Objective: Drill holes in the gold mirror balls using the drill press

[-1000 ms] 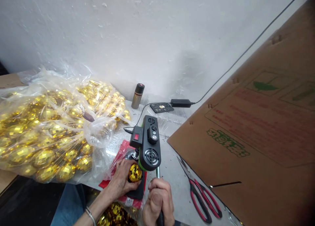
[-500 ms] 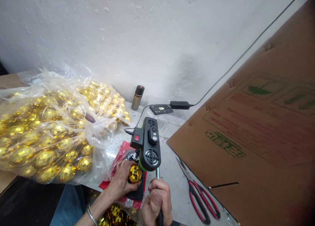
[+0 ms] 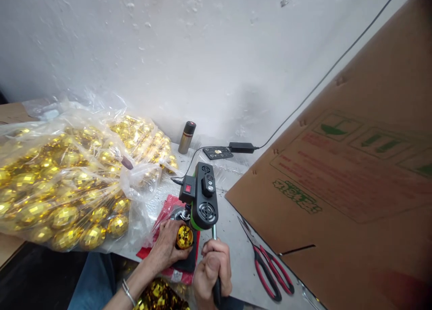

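My left hand [image 3: 164, 243] is closed around a small gold mirror-tiled ball [image 3: 184, 237], fingers on its far side and thumb on its near side. The ball is at the base of a black and green machine [image 3: 205, 195] that looks like a small bench drill press, with vents and a red switch [image 3: 188, 188]. My right hand [image 3: 215, 267] is wrapped round the machine's lever [image 3: 214, 231], a metal rod with a black grip. The machine's head hides whatever meets the ball. Under the base lies a red plastic sheet [image 3: 168, 206].
A big clear bag of gold balls [image 3: 77, 184] fills the left. More gold balls [image 3: 158, 294] show below my left wrist. Red-handled scissors [image 3: 270, 265] lie beside a large cardboard box [image 3: 337, 188]. Behind stand a spray can [image 3: 186, 137] and a corded power adapter [image 3: 242, 147].
The camera view has shifted slightly, moving the box and scissors leftward in the picture. Both hands keep their holds on the ball and the lever.
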`<state>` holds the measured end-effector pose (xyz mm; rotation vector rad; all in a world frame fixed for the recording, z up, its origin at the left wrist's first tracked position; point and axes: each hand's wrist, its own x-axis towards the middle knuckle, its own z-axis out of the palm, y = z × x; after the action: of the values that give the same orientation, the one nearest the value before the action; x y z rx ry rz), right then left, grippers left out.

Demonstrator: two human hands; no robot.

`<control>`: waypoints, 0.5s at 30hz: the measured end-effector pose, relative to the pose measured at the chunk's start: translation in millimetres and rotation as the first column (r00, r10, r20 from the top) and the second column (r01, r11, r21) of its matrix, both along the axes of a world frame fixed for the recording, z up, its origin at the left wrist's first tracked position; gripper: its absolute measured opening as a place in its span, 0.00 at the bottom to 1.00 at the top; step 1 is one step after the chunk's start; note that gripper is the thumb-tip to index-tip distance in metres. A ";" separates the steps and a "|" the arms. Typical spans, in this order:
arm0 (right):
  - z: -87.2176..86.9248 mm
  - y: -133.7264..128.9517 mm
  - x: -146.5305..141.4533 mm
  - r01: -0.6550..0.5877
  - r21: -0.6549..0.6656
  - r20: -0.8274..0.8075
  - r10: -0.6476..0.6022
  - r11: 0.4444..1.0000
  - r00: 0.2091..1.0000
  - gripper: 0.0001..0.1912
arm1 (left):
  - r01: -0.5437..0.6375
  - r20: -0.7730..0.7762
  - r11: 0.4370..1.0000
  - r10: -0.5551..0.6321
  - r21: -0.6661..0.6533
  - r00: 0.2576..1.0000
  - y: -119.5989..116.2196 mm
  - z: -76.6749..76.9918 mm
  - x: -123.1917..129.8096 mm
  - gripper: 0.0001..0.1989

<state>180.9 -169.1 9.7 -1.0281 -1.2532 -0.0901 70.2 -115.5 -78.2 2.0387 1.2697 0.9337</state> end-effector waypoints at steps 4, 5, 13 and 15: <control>-3.1 2.2 -1.1 0.010 -0.001 -0.006 -0.010 1.000 1.000 0.17 | 0.007 0.000 1.000 -0.007 -0.028 1.000 1.8 2.6 0.5 0.27; -5.1 2.7 -1.0 0.016 0.007 -0.003 -0.016 1.000 1.000 0.17 | 0.006 0.000 0.999 -0.006 -0.033 1.000 2.3 3.6 0.7 0.27; -28.2 8.6 6.9 0.023 0.060 0.138 -0.031 0.998 0.990 0.17 | 0.030 0.022 0.995 -0.028 -0.091 0.999 3.4 16.0 -0.2 0.26; -29.7 10.3 10.0 0.015 0.087 0.192 -0.032 0.996 0.981 0.17 | 0.038 0.025 0.994 -0.035 -0.106 0.999 3.5 18.0 -1.0 0.27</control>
<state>191.0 -158.8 -20.0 -0.9778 -1.4017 -0.2650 69.3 -111.9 -60.2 1.9566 1.2392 0.8525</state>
